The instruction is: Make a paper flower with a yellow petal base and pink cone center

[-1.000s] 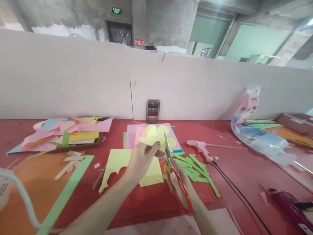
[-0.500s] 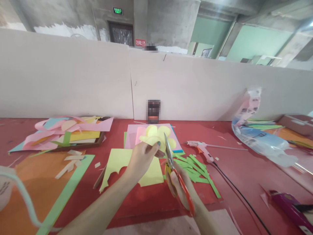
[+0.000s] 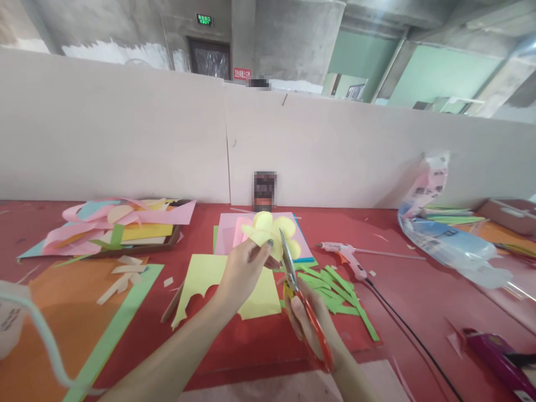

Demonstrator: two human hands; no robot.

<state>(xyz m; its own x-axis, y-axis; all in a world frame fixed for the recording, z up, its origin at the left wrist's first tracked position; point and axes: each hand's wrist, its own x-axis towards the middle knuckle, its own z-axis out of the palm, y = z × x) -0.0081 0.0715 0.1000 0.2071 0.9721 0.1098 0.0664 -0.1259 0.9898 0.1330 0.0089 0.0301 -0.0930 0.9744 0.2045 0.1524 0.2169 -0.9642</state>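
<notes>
Between the thumb and fingers of my left hand [image 3: 247, 268] is a pale yellow paper flower [image 3: 265, 228] with rounded petals, held up over the table. My right hand [image 3: 307, 312] grips a pair of scissors [image 3: 310, 312] with red and yellow handles. Their blades point up and away from me, against the flower's right side; whether they are parted is hard to see. Under my hands lies a yellow paper sheet [image 3: 259, 296] with curved bites cut out of its lower left. Pink and blue sheets [image 3: 228, 229] are stacked behind the flower.
Green paper strips [image 3: 335, 287] lie right of the scissors, beside a pink glue gun [image 3: 349, 259] with a black cord. Mixed paper scraps [image 3: 121, 223] fill a tray at left, above an orange sheet [image 3: 62, 307]. A plastic bag [image 3: 448, 240] and a purple tool [image 3: 498, 357] are at right.
The flower has turned slightly in my left hand, its petals sitting differently against the blades. My right hand stays nearly in place with the scissors. The whole view has shifted a little.
</notes>
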